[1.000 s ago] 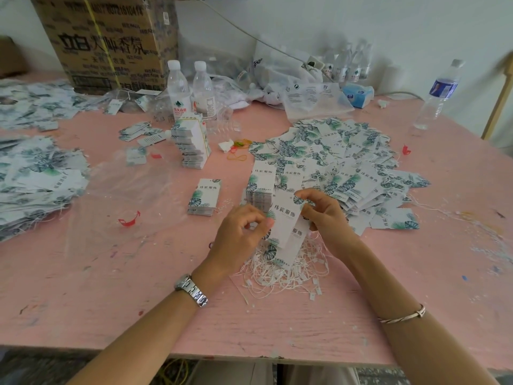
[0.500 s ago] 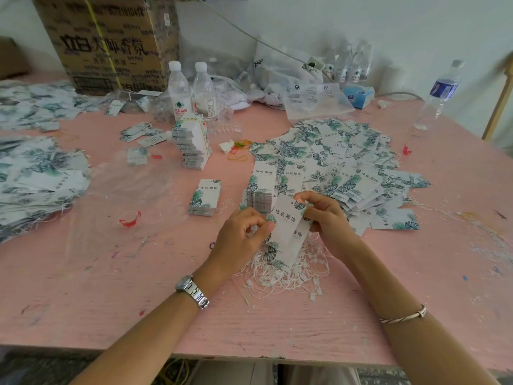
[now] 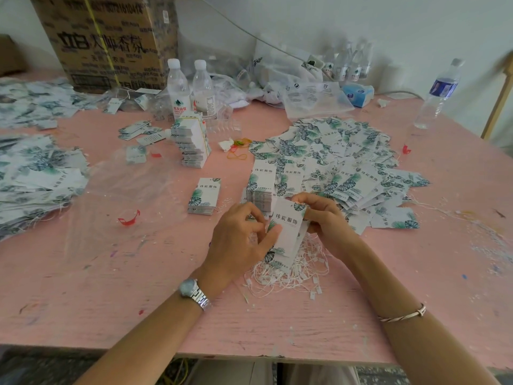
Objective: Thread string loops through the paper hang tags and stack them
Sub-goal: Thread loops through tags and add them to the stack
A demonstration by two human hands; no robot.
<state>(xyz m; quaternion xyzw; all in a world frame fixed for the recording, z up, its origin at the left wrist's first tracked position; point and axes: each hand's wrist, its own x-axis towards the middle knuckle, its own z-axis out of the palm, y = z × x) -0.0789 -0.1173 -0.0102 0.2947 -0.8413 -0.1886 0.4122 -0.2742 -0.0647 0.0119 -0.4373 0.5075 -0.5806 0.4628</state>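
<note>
Pink worktop [image 3: 111, 301], both forearms reaching in from the near edge: left hand [image 3: 238, 240] grip pinched on the left edge of a hang tag [image 3: 288, 232], right hand [image 3: 324, 220] grip pinched on its top corner, tag held tilted above the string loops [image 3: 299, 276].

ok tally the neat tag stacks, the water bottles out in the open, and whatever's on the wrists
neat tag stacks: 3
water bottles in the open: 3 (blurred ones by the wall left out)
wristwatch: 1
bangle: 1
total: 8
</note>
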